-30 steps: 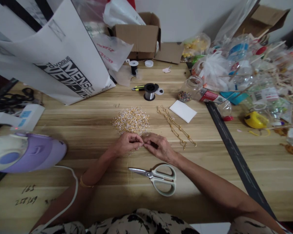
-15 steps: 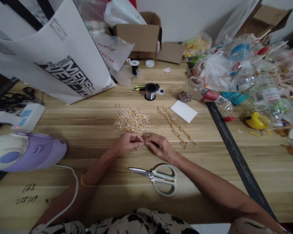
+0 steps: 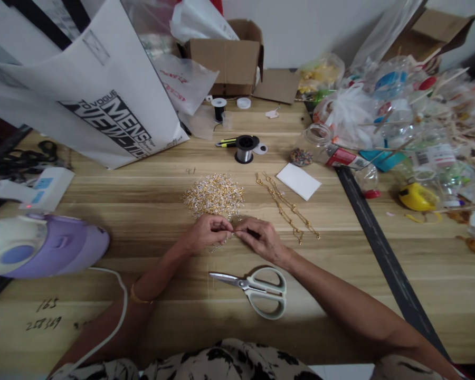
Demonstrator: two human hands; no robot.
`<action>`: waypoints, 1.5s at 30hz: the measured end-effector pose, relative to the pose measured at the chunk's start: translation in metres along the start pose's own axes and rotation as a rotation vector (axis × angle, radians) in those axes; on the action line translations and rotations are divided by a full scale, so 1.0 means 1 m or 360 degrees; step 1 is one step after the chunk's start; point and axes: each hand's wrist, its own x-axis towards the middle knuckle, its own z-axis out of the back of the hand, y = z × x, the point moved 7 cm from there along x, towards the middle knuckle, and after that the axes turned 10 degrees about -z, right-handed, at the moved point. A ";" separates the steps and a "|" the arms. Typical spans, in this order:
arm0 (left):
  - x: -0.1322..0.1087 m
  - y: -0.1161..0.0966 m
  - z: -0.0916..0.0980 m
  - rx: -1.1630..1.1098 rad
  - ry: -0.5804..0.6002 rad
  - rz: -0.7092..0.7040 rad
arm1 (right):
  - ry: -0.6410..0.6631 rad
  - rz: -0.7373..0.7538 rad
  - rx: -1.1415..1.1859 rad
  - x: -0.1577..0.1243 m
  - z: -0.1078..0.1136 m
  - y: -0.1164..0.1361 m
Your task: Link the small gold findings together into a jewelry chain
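My left hand [image 3: 209, 232] is pinched shut on a thin silvery chain [image 3: 219, 246], whose loose end trails below the fingers. Fingertip to fingertip with it, my right hand [image 3: 261, 237] is also closed in a pinch; whatever sits between its thumb and forefinger is too small to make out. Just beyond my hands lies a heap of small gold and silver clasps or links [image 3: 214, 194]. To the right, gold chains [image 3: 287, 208] are stretched out on the wooden table [image 3: 174, 322]. Scissors [image 3: 253, 289] with pale handles rest nearer my body, blades slightly apart.
Behind the heap are a wire spool [image 3: 245, 149], a yellow-black cutter [image 3: 226, 142] and a black thread spool [image 3: 219, 110]. A folded white paper [image 3: 298, 181] lies right of the chains. Bags and bottles crowd the far right; a purple-white appliance [image 3: 63, 245] with a cord sits left.
Both hands keep the same pinch in the same place, with at most a tiny shift of the fingertips. The whole view has drifted very slightly.
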 end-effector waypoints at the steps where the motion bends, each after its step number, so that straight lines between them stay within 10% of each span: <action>1: 0.000 -0.001 0.000 0.0001 0.0000 -0.0004 | -0.0002 -0.0007 0.0011 0.000 0.000 -0.001; 25: -0.003 -0.012 -0.011 0.0237 0.0183 -0.0133 | -0.0046 -0.0068 0.0000 -0.002 0.001 -0.007; 45: -0.002 -0.008 -0.011 0.0372 -0.0249 -0.0273 | -0.0072 -0.0055 -0.0040 -0.003 0.004 -0.002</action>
